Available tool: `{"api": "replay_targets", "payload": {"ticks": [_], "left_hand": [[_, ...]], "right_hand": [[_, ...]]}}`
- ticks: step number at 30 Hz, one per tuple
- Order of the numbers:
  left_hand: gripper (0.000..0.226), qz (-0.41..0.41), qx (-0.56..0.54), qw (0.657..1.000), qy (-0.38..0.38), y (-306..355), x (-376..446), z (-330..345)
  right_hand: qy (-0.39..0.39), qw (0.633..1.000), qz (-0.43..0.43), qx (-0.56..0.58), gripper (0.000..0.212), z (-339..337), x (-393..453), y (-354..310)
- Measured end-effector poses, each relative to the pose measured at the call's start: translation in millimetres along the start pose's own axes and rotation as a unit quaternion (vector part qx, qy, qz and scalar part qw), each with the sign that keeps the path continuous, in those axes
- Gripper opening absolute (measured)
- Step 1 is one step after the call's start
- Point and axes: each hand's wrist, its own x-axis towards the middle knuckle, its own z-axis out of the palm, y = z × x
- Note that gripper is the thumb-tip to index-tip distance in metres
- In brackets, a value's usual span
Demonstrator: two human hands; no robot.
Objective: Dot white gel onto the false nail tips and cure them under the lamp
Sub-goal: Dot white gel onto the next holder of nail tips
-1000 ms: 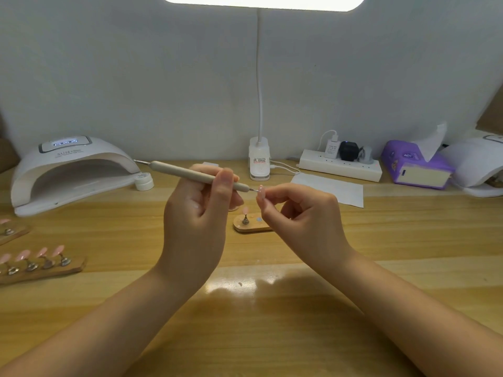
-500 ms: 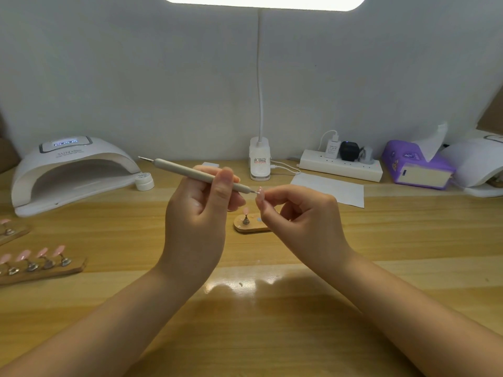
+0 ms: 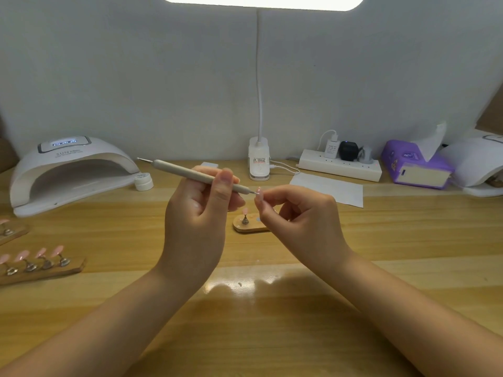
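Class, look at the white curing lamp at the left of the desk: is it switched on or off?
On: the curing lamp shows a lit blue display on top. Whether its curing lights inside are glowing, I cannot tell.

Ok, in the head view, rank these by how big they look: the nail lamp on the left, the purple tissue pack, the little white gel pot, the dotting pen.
Largest to smallest, as they look:
1. nail lamp
2. purple tissue pack
3. dotting pen, long but thin, and nearer the camera, so its place is unsure
4. white gel pot

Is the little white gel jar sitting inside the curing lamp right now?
No, the white gel jar stands on the table just outside the curing lamp, by its right edge.
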Motion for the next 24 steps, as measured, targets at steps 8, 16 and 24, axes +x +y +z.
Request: {"api": "replay_targets", "payload": {"ticks": [8,16,24], "left_hand": [[0.024,0.004,0.002,1.000,0.005,0.8,-0.4,0.3],[0.016,-0.007,-0.025,0.999,0.019,-0.5,1.1,-1.0],[0.016,-0.009,-0.023,1.000,0.006,-0.8,0.0,-0.2]], "right_hand": [[-0.004,1.000,0.006,0.000,0.008,0.0,-0.5,0.4],[-0.002,1.000,0.007,0.007,0.005,0.1,-0.3,0.2],[-0.006,1.000,0.004,0.006,0.006,-0.3,-0.5,0.9]]}}
